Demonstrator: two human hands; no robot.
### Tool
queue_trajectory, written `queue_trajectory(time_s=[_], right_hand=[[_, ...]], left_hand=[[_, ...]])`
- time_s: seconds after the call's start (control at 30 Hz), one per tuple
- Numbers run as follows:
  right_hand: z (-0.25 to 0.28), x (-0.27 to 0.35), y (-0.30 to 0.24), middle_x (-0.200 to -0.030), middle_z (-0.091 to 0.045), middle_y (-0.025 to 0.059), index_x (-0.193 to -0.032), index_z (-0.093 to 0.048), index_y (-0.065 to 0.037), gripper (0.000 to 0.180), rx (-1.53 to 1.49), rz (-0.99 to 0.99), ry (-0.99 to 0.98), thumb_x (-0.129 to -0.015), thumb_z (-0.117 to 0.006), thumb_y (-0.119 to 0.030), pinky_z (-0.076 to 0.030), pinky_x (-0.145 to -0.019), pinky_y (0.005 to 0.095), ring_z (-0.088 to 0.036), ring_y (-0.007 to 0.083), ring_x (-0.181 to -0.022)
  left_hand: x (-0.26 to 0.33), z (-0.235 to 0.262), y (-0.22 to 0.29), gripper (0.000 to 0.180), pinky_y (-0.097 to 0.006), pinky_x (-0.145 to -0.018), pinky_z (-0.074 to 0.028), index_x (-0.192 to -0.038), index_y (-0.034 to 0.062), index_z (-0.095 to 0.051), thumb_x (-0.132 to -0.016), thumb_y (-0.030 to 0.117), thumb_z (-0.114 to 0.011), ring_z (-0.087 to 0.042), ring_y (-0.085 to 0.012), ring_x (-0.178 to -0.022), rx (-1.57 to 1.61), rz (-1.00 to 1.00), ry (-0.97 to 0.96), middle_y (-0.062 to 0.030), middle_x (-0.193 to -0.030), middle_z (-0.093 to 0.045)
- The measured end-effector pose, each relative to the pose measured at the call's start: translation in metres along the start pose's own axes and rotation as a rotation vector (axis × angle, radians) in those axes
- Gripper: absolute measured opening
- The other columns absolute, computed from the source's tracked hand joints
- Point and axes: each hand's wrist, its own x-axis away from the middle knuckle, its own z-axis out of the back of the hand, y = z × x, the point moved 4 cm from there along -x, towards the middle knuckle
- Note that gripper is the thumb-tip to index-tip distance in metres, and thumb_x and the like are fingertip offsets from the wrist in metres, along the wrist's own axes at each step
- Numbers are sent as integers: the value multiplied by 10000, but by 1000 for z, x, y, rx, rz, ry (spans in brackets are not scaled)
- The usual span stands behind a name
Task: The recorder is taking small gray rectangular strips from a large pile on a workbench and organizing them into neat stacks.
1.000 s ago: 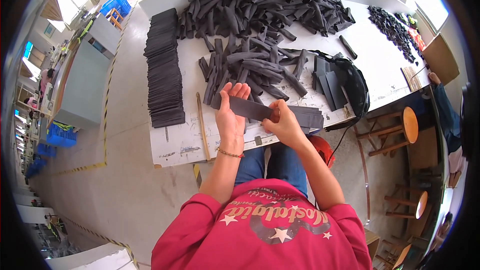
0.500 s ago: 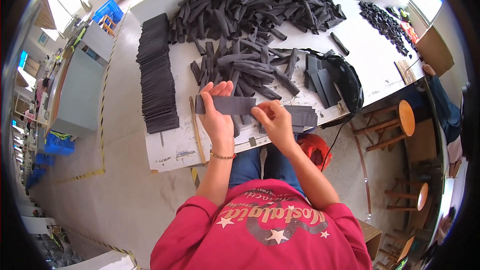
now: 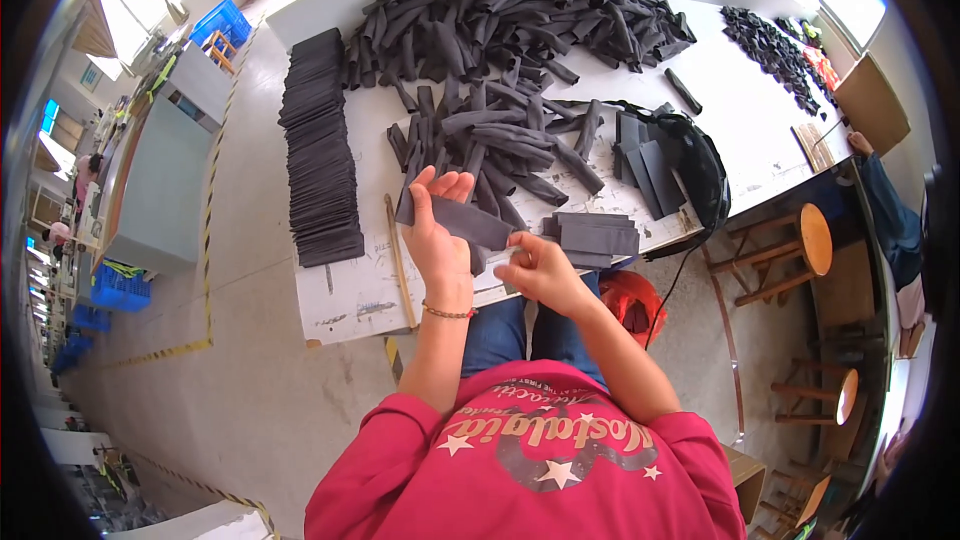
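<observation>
Left hand (image 3: 438, 255) thumbs dark strip (image 3: 465, 221) against palm; right hand (image 3: 545, 273) at strip's end, pinch unclear. Gold lettering (image 3: 515, 426), pale stars (image 3: 559, 474) on red shirt (image 3: 430, 490).

You face mostly matt finishes, with some gloss.
Your dark grey, flat rectangular cloth-like strip (image 3: 462, 222) looks smooth and matt; the dark grey, rolled cloth-like tubes (image 3: 520, 15) look matt and creased. Your white, smooth tabletop (image 3: 750, 135) is scuffed near its front edge. Beside you, the thin, pale brown stick (image 3: 402, 270) looks wooden, the crumpled red bag (image 3: 632, 298) glossy plastic, and your crimson sweatshirt (image 3: 390, 480) soft, matt cloth.
</observation>
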Motion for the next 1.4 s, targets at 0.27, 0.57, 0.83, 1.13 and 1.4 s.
queue_trajectory(time_s=[0.27, 0.57, 0.83, 1.13, 1.4], right_hand=[[20, 49, 24, -602, -628, 73, -889, -622, 26, 161, 781, -16, -253, -819, -649, -117, -471, -490, 282, -586, 130, -495], [-3, -1, -41, -872, -628, 42, -1012, -604, 41, 276, 88, 285, 257, -966, -589, -231, -509, -681, 238, -594, 91, -739], [34, 18, 11, -741, -618, 15, -892, -638, 23, 139, 123, 222, 403, -908, -658, -113, -461, -554, 225, -553, 72, -629], [194, 56, -13, -697, -618, -14, -880, -686, -10, 124, 492, 159, 618, -871, -684, -134, -424, -537, 217, -525, 48, -614], [226, 41, 2, -653, -629, 26, -881, -692, 17, 162, 651, 132, 655, -830, -707, -136, -448, -587, 272, -542, 102, -603]], left_hand=[[-61, 45, 33, 285, -456, -1076, -421, -1068, -10, -577, -1017, 227, -427, -599, -263, -1062, 487, -146, -282, -136, -1083, -623], [-17, 27, -18, 321, -458, -1039, -451, -1152, -14, -535, -997, 264, -491, -626, -280, -994, 386, 82, -117, -146, -1041, -637], [10, 47, -76, 320, -476, -1054, -429, -1165, -23, -534, -1000, 248, -488, -604, -314, -1062, 396, 361, -135, -170, -1082, -639], [-24, 35, -81, 306, -431, -926, -536, -1091, -45, -578, -1005, 235, -488, -667, -299, -935, 147, 177, -63, -192, -1009, -668], [-24, 5, -169, 256, -333, -747, -594, -1080, -62, -603, -949, 158, -590, -679, -238, -808, -283, 581, -206, -162, -947, -664]])
